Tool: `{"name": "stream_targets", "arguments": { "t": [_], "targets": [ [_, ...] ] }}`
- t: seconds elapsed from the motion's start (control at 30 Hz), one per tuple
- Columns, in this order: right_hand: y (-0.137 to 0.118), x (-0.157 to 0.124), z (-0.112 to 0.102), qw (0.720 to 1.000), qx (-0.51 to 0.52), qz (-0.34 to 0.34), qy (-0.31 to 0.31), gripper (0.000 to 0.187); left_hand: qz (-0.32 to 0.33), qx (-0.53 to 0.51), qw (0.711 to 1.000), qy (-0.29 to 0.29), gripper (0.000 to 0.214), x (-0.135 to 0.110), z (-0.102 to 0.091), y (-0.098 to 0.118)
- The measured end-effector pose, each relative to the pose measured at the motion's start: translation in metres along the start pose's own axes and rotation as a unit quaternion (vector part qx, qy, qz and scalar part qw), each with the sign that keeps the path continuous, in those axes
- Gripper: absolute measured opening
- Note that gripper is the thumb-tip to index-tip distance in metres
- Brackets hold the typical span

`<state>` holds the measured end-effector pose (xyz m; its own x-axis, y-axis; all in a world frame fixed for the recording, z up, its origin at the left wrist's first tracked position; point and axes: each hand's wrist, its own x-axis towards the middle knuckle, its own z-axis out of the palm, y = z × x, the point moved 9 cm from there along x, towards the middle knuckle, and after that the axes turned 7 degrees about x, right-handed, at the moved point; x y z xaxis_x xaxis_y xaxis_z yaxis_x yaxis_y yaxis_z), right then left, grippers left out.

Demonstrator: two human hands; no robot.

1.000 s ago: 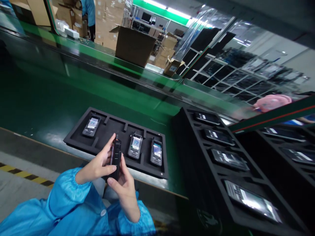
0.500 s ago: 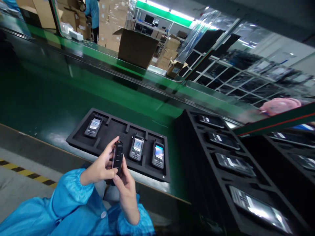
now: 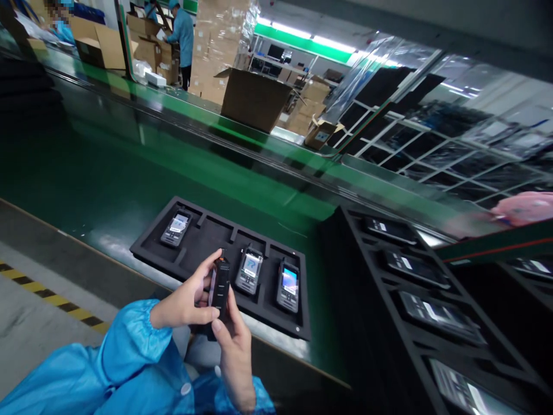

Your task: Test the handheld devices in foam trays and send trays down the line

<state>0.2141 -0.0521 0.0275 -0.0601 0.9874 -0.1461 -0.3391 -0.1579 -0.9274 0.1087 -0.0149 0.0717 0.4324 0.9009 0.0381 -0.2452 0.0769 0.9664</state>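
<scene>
Between my two hands is a black handheld radio (image 3: 221,286), turned on edge so that its ribbed side faces me. My left hand (image 3: 190,300) wraps it from the left, fingers along the screen side and thumb on the near edge. On the right, my right hand (image 3: 237,340) grips its lower part with thumb and fingers. Just beyond lies a black foam tray (image 3: 207,239). It holds a radio (image 3: 176,228) at its left end, another radio (image 3: 249,271) right of the middle and a third radio (image 3: 288,286) at its right end, all screen up.
Right of the tray stands a tall stack of black foam trays (image 3: 345,288) with several radios on top. The green work surface (image 3: 108,167) runs behind. Cardboard boxes (image 3: 254,98) and a person in blue (image 3: 184,37) are farther back. A pink object (image 3: 527,207) is at right.
The whole view has shifted, so the tray and my hands appear a little lower and farther right. Both hands keep hold of the radio in nearly the same pose.
</scene>
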Motion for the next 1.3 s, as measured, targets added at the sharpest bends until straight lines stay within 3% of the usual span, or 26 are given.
{"name": "stream_targets", "arguments": {
  "t": [0.2, 0.37, 0.47, 0.53, 0.6, 0.67, 0.73, 0.87, 1.0, 1.13, 1.2, 1.3],
  "targets": [
    [-0.004, 0.003, 0.002, 0.999, 0.002, -0.043, -0.019, 0.054, -0.028, -0.031, 0.999, 0.024, 0.081, 0.002, -0.003, -0.004],
    [-0.003, 0.003, 0.007, 0.999, -0.013, -0.04, -0.019, 0.055, -0.021, 0.007, 0.999, 0.031, 0.098, 0.0, -0.001, -0.007],
    [-0.007, 0.006, 0.008, 0.995, -0.081, -0.058, -0.021, 0.053, -0.02, 0.099, 0.993, 0.063, 0.096, 0.008, -0.011, -0.006],
    [-0.013, 0.01, 0.002, 0.986, -0.148, -0.076, -0.002, 0.051, 0.003, 0.224, 0.966, 0.127, 0.092, 0.019, -0.028, 0.003],
    [-0.02, 0.015, -0.009, 0.974, -0.205, -0.094, 0.033, 0.049, 0.009, 0.36, 0.912, 0.195, 0.091, 0.035, -0.045, 0.012],
    [-0.026, 0.02, -0.02, 0.958, -0.252, -0.117, 0.07, 0.046, -0.015, 0.449, 0.862, 0.234, 0.091, 0.053, -0.058, 0.01],
    [-0.031, 0.023, -0.027, 0.941, -0.293, -0.147, 0.089, 0.041, -0.036, 0.483, 0.838, 0.252, 0.089, 0.069, -0.067, 0.002],
    [-0.035, 0.027, -0.038, 0.906, -0.351, -0.213, 0.103, 0.035, -0.01, 0.479, 0.829, 0.29, 0.081, 0.078, -0.076, -0.009],
    [-0.047, 0.032, -0.053, 0.84, -0.429, -0.287, 0.166, 0.041, 0.034, 0.441, 0.834, 0.329, 0.078, 0.061, -0.088, -0.01],
    [-0.046, 0.06, -0.053, 0.768, -0.568, -0.229, 0.189, 0.071, 0.071, 0.354, 0.862, 0.356, 0.061, 0.045, -0.101, -0.013],
    [-0.046, 0.075, -0.049, 0.736, -0.624, -0.187, 0.185, 0.074, 0.086, 0.309, 0.871, 0.372, 0.054, 0.039, -0.107, -0.014],
    [-0.053, 0.089, -0.048, 0.736, -0.64, -0.126, 0.184, 0.072, 0.098, 0.26, 0.881, 0.384, 0.046, 0.034, -0.109, -0.013]
  ]
}}
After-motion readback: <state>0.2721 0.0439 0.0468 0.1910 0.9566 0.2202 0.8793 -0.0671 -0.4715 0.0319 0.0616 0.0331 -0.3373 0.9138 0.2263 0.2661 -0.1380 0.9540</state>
